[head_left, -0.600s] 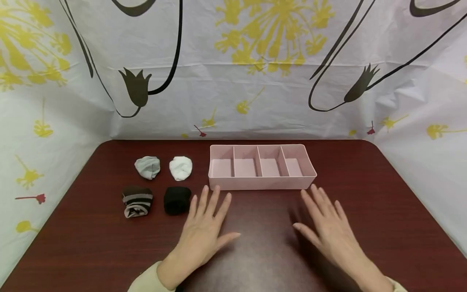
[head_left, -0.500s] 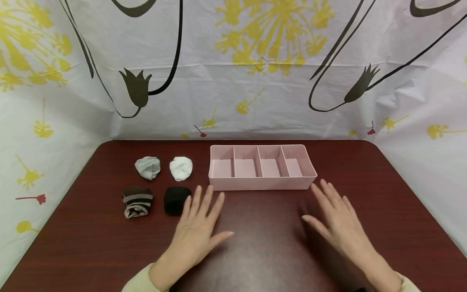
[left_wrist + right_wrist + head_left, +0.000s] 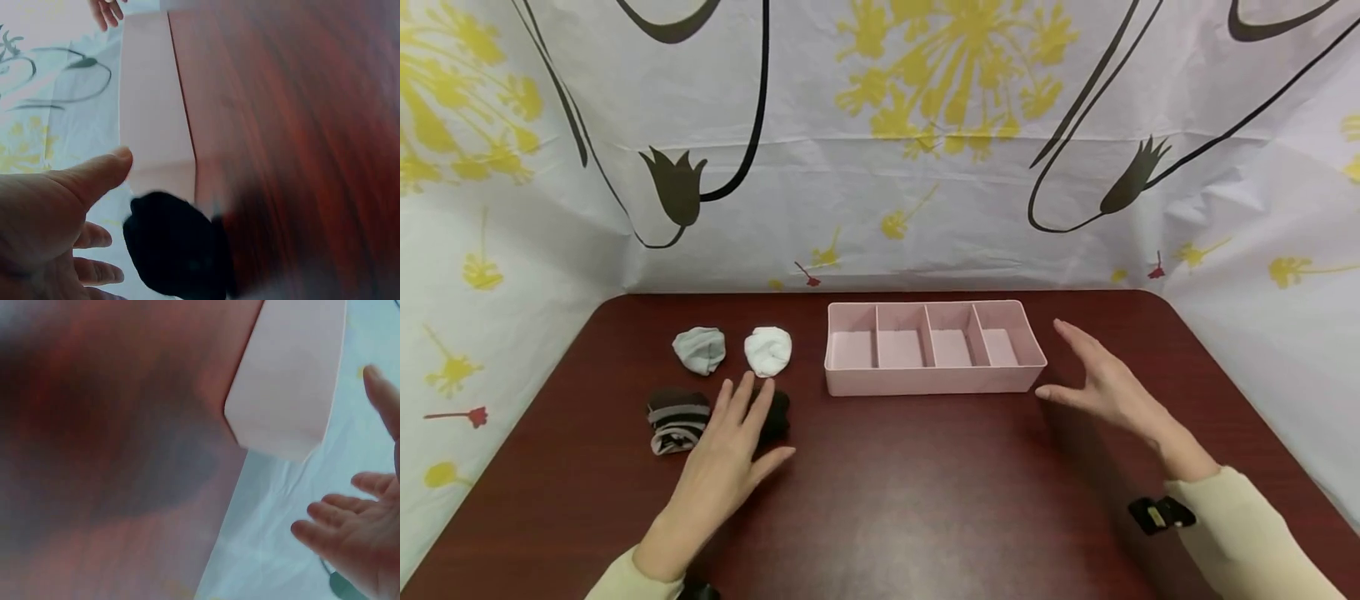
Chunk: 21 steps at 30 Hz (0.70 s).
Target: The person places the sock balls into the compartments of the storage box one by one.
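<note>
My left hand (image 3: 722,462), fingers spread and straight, hovers over the near side of the black rolled sock (image 3: 777,417) and partly covers it in the head view. In the left wrist view that black bundle shows beside the thumb and fingers. To its left lies a striped rolled sock (image 3: 676,423), its right edge overlapped by the hand. Behind these sit a grey bundled sock (image 3: 700,350) and a white one (image 3: 768,351). My right hand (image 3: 1108,385) stands off the right end of a pink divided box (image 3: 936,382), thumb and fingers apart, holding nothing.
The pink box has several compartments in a row, with bare floors. Everything lies on a dark red-brown table (image 3: 910,500). A patterned white cloth (image 3: 895,183) hangs behind and along both sides. A black wrist strap (image 3: 1161,515) shows at the right sleeve.
My left hand has moved left, from in front of the box to the black sock. My right hand has shifted right and away, turning sideways. The socks and box stay put.
</note>
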### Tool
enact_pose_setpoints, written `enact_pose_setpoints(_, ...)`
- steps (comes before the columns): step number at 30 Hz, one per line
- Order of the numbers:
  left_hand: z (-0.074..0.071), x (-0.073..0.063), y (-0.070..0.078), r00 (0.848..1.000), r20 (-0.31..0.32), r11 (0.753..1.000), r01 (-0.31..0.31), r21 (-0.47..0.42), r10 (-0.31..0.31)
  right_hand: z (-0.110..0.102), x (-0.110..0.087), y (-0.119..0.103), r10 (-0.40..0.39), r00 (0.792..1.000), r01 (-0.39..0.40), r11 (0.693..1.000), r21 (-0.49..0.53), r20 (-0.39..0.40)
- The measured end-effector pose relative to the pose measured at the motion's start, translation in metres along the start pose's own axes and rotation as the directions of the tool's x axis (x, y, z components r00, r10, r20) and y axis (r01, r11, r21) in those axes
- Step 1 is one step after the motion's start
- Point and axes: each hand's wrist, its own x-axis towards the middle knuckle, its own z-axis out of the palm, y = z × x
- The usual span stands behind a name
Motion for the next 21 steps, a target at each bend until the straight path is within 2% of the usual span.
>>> enact_pose_setpoints(4,0.000,0.001,-0.006,0.997,0.058,0.999,0.047,-0.022,-0.045,-0.004,0.019,0.016,0.042,0.993,-0.050,0.996,0.071,0.112)
enact_pose_setpoints(9,0.003,-0.001,-0.010,0.992,0.092,0.996,0.086,-0.013,-0.084,0.000,0.039,0.032,0.031,0.962,-0.071,0.988,0.138,0.273)
enact_pose_setpoints(15,0.007,-0.002,-0.013,0.998,0.036,0.998,0.055,0.000,-0.055,0.003,0.054,0.040,0.043,0.901,-0.139,0.971,0.194,0.432)
enact_pose_setpoints(21,0.009,0.000,-0.015,0.999,-0.012,0.999,0.033,0.005,-0.033,-0.003,0.067,0.039,0.041,0.851,-0.183,0.958,0.223,0.524)
